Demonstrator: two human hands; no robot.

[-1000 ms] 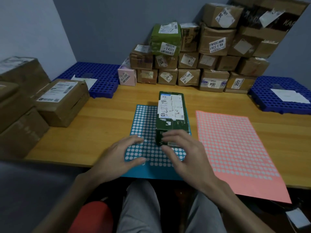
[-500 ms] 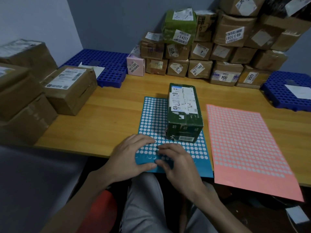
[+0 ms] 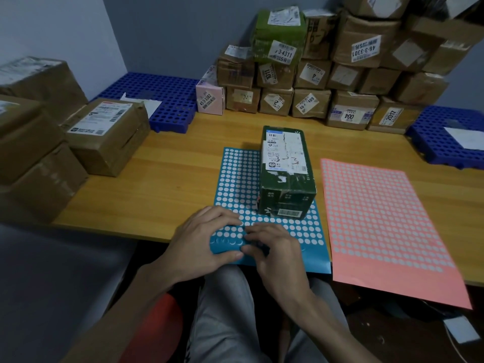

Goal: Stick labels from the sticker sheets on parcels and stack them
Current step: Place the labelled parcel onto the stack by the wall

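Blue sheet (image 3: 235,174), pink sheet (image 3: 379,218), one parcel (image 3: 285,166)

We log, re view limits: blue sticker sheet (image 3: 235,179), far-right part hidden under green parcel (image 3: 285,184); near edge covered by left hand (image 3: 201,239), which grips it, and right hand (image 3: 275,247). We can't tell whether right fingertips (image 3: 255,229) pinch a sticker. Parcel label txt too small to read. Brown boxes (image 3: 31,142) at left cut by pic edge; back stack (image 3: 366,48) cut at top; blue pallet (image 3: 432,142) cut at right. Pale obj. (image 3: 458,328) on floor too dim to ID.
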